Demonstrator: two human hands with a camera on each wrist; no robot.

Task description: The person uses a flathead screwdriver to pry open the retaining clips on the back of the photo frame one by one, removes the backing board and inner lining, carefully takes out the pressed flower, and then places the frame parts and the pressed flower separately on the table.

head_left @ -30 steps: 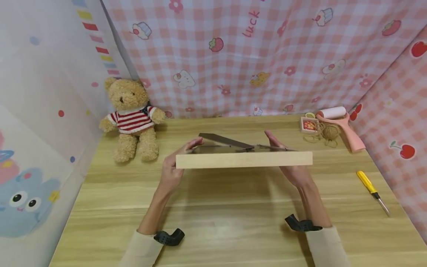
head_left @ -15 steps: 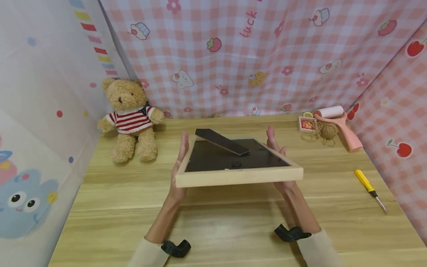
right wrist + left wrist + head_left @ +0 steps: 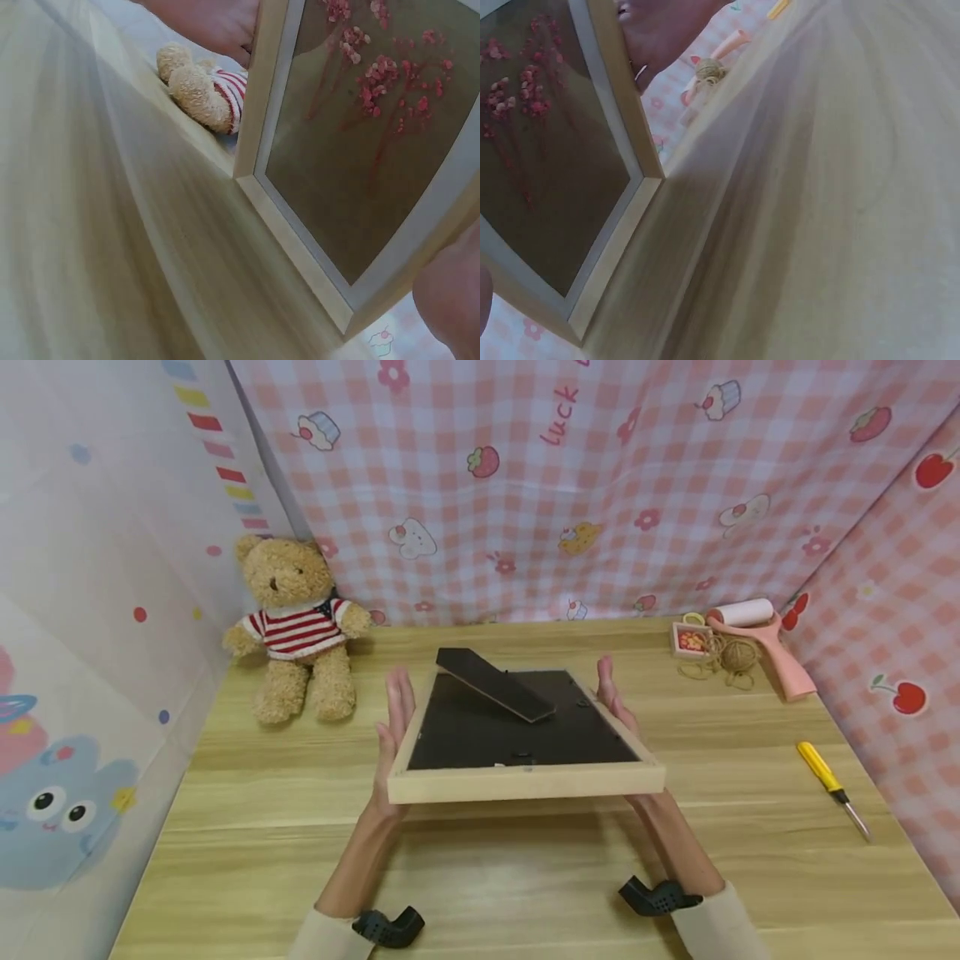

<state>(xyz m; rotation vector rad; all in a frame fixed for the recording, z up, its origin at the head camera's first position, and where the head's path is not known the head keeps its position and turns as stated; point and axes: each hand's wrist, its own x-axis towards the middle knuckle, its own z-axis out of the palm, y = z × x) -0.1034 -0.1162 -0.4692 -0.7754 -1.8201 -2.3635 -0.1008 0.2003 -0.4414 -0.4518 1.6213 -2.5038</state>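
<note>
A wooden photo frame (image 3: 525, 783) is held up over the table, its black back (image 3: 480, 735) facing up and its stand leg (image 3: 495, 683) raised at an angle. My left hand (image 3: 393, 735) presses the frame's left side with straight fingers. Against the right side lies my right hand (image 3: 622, 718), its visible fingers straight too. Both palms are partly hidden by the frame. In the wrist views the front shows pink dried flowers (image 3: 379, 82) behind a clear pane with a white border (image 3: 615, 112). The other hand (image 3: 664, 34) touches the far side in the left wrist view.
A teddy bear (image 3: 296, 631) sits at the back left of the wooden table (image 3: 262, 802). At the back right are a lint roller (image 3: 772, 639), a twine ball (image 3: 738, 654) and a small box (image 3: 690, 640). A yellow-handled screwdriver (image 3: 832, 789) lies on the right.
The frame has come lower and nearer, tilting from edge-on so that its black back shows. My left fingers have straightened along its side; both hands have moved with it.
</note>
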